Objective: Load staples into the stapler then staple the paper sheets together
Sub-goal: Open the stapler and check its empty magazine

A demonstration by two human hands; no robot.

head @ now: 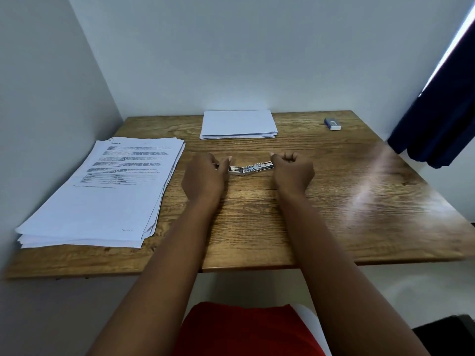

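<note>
On a wooden desk (257,227) set into a corner of pale walls, the largest thing is a thick, slightly fanned stack of printed sheets (102,191) lying at the left side, its top page carrying paragraphs of text and a small table. At the far edge, near the middle, lies a smaller, neater pile of blank paper (237,123), well apart from the printed stack. A dark blue curtain (442,119) hangs at the right, beside the desk's far right corner. Both bare forearms reach forward from the near edge to the middle of the desk. The left hand (205,176) has its fingers curled around the left end of the stapler (250,168), thumb tip showing above it. The right hand (293,173) is closed in a fist over the right end. The stapler is metal, swung open into a shallow V between the two hands, its hinge low at the centre on the desk. Near the far right corner rests a small blue and white box (332,123), well apart from everything else.
</note>
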